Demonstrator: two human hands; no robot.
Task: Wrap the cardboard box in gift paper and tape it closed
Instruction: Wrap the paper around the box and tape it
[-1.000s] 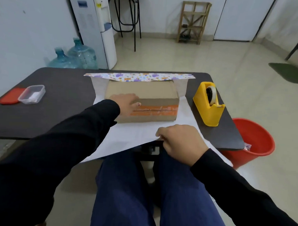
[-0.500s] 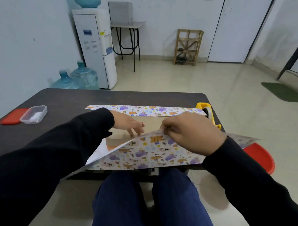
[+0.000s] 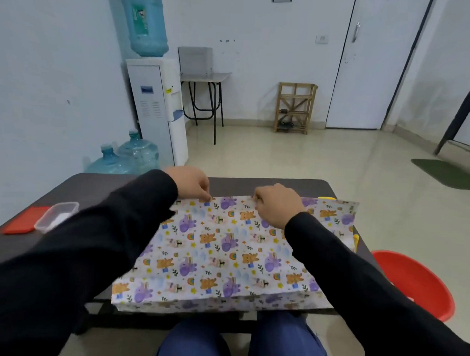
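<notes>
Paper: gift paper lies draped right over the box, print side up. Cartoon animals, rainbows and stars on white. Near edge drops in a sharp fold at the desk front.
Box: cardboard box fully hidden under the sheet, near side of the desk, straight in front of the person. Only a flat rectangular form reads through.
L hand: left hand at the paper's far edge, fingers pinched narrow on the rim.
R hand: right hand close by on the same edge, fingers curled down onto the rim; looks like a pinch too.
Handling: thin, light sheet that creases easily and prob tears if yanked. Glossy-looking face may slip on cardboard. Best hold = far rim w/ both hands, pulled taut & even. Box looks stiff enough to crease against.
Desk: dark, matte, flat.
Tape: yellow sliver pokes out past the paper's far-right corner. Prob the dispenser, mostly covered.
Others: clear plastic tub + red lid at desk left; red bucket on the floor, right.
</notes>
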